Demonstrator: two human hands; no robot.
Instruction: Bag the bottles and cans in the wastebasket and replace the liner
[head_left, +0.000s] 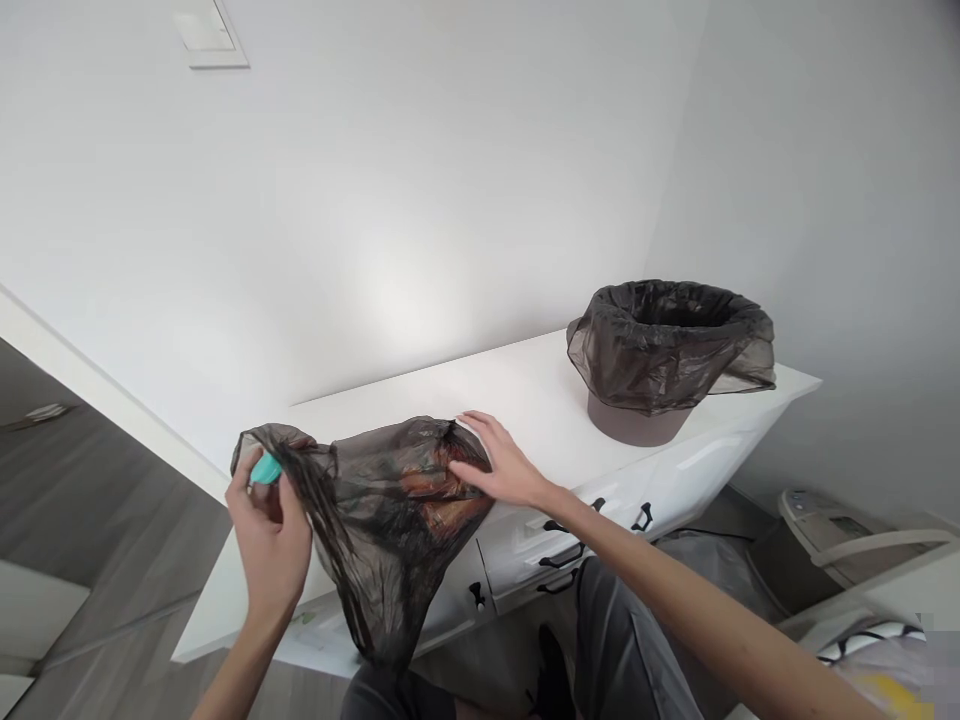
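A thin dark plastic bag (pixel 379 540) with brownish contents hangs over the front of the white cabinet top (pixel 517 385). My left hand (pixel 270 535) pinches the bag's gathered left edge together with a small teal object (pixel 265 469). On the bag's right side my right hand (pixel 499 465) lies with fingers spread, pressing its upper edge against the cabinet top.
A round brown bin lined with a dark bag (pixel 664 355) stands at the cabinet's far right end. Drawers with black handles (pixel 570 540) face me. A grey appliance (pixel 832 530) sits on the floor at right. White walls rise behind.
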